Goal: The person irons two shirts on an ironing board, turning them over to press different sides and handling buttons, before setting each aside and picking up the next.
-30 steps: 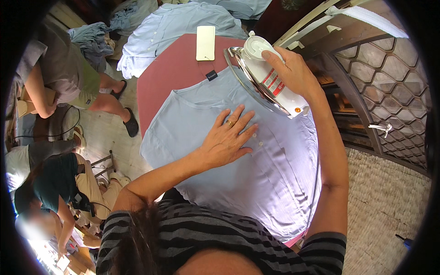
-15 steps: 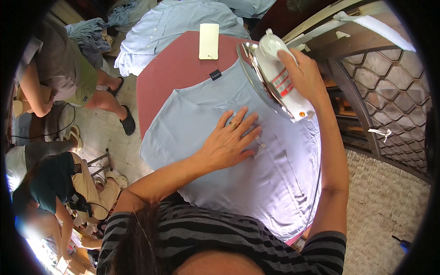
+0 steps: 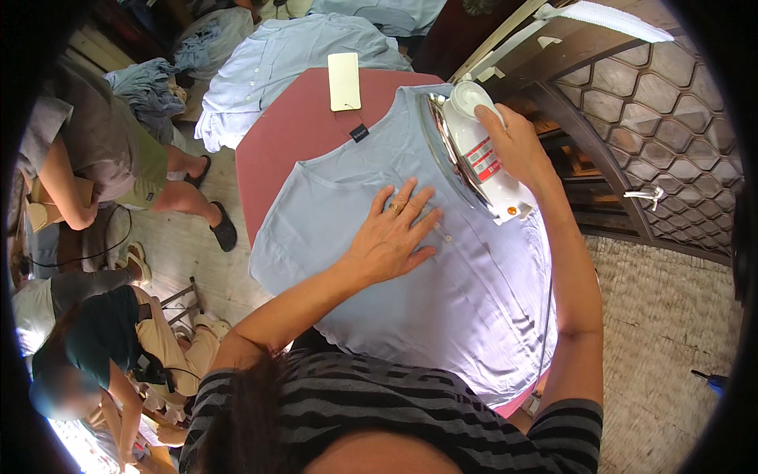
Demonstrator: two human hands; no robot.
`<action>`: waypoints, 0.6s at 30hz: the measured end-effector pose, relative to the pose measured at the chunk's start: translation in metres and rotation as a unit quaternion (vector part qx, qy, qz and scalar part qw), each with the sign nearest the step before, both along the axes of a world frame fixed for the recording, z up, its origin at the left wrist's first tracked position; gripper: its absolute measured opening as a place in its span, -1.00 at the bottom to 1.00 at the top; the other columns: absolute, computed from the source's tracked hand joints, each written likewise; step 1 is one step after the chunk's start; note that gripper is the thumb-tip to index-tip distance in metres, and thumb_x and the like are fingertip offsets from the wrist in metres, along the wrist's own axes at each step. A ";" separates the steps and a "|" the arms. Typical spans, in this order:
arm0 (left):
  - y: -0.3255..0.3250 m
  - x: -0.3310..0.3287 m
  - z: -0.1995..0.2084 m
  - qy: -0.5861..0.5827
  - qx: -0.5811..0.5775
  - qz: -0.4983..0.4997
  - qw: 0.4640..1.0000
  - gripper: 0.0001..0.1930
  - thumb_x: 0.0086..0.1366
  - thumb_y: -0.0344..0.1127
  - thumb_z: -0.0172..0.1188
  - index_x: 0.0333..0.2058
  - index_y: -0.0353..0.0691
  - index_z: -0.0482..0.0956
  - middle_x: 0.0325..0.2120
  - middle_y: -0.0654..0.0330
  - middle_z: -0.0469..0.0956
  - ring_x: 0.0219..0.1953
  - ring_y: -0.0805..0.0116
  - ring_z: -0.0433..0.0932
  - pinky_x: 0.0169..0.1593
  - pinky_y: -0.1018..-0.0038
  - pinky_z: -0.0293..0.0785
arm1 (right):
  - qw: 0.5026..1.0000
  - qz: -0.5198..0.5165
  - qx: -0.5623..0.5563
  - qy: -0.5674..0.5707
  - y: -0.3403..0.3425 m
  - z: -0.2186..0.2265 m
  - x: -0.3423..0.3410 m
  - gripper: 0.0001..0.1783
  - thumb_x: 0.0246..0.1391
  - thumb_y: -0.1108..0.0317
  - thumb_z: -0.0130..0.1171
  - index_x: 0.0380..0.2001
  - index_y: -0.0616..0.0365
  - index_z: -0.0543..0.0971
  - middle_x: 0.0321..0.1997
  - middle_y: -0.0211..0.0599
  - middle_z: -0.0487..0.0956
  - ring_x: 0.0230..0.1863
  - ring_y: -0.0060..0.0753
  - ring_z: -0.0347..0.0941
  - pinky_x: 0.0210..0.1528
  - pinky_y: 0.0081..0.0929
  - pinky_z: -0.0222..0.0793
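A light blue shirt (image 3: 316, 225) lies spread over a reddish ironing board (image 3: 268, 170). Its neckline faces away from me, with a small dark label and a pale hang tag (image 3: 344, 81) beyond it. My left hand (image 3: 395, 233) rests flat on the shirt's front, fingers spread, beside the buttons. A ring is on one finger. My right hand (image 3: 517, 150) is wrapped round a white iron (image 3: 479, 150) with red markings. The iron's metal soleplate is tilted toward the shirt near the right shoulder; whether it touches the cloth I cannot tell.
More light blue shirts (image 3: 292, 67) are piled past the board's far end. A metal lattice gate (image 3: 632, 118) stands close at the right. Two people are at the left, one standing (image 3: 110, 142), one bent over (image 3: 103, 340). A cord runs along the shirt's right edge.
The iron in my right hand has moved down closer to the shirt and is less tipped. My left hand stays spread on the cloth. The whole view has shifted slightly.
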State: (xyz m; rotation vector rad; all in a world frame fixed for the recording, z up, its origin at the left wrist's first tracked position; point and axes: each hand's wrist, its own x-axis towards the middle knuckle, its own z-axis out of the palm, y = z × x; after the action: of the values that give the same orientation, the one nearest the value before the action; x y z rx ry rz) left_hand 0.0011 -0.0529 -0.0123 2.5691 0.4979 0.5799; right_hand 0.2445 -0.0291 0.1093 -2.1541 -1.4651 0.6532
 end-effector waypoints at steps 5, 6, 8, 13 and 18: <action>0.000 0.002 0.000 -0.012 0.010 -0.008 1.000 -0.41 0.19 0.02 0.30 0.16 -0.09 0.47 0.31 0.04 0.24 0.40 -0.08 0.11 0.35 -0.06 0.02 | 0.999 0.027 0.032 -0.034 0.036 -0.007 0.008 -0.33 0.30 -0.16 -0.06 -0.17 0.39 0.55 -0.32 0.18 0.61 -0.24 0.01 0.59 -0.10 -0.17 0.42; 0.000 0.002 0.000 -0.013 0.011 -0.011 1.000 -0.40 0.19 0.02 0.30 0.16 -0.08 0.47 0.31 0.04 0.23 0.40 -0.08 0.11 0.35 -0.06 0.02 | 0.998 0.023 0.027 -0.041 0.039 -0.008 0.008 -0.34 0.30 -0.15 -0.05 -0.17 0.39 0.55 -0.31 0.18 0.61 -0.23 0.01 0.60 -0.09 -0.17 0.42; 0.000 0.001 0.000 -0.007 0.009 -0.011 1.000 -0.40 0.19 0.01 0.30 0.16 -0.08 0.46 0.32 0.05 0.23 0.40 -0.08 0.09 0.36 -0.07 0.01 | 0.999 0.015 0.031 -0.021 0.036 -0.007 0.005 -0.37 0.32 -0.10 -0.05 -0.15 0.40 0.55 -0.39 -0.01 0.58 -0.33 -0.25 0.49 -0.17 -0.29 0.40; 0.000 -0.004 -0.003 -0.011 0.001 -0.001 1.000 -0.40 0.20 0.00 0.30 0.18 -0.09 0.45 0.33 0.06 0.22 0.41 -0.07 0.08 0.37 -0.07 -0.01 | 0.999 0.002 0.010 -0.032 0.015 -0.006 -0.001 -0.32 0.30 -0.17 -0.09 -0.17 0.39 0.55 -0.30 0.21 0.63 -0.22 0.10 0.60 -0.08 -0.14 0.41; 0.000 0.002 -0.002 -0.013 -0.006 -0.010 1.000 -0.39 0.20 0.00 0.30 0.18 -0.08 0.45 0.33 0.06 0.22 0.42 -0.06 0.07 0.38 -0.07 -0.03 | 0.999 0.010 0.031 -0.026 0.038 -0.007 0.006 -0.34 0.29 -0.16 -0.05 -0.14 0.36 0.57 -0.30 0.18 0.63 -0.23 0.09 0.60 -0.07 -0.14 0.42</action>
State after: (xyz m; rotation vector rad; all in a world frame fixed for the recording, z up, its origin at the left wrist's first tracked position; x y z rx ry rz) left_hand 0.0028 -0.0527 -0.0143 2.5487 0.4647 0.6006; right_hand 0.2500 0.0086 0.1022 -2.1260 -1.5155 0.5555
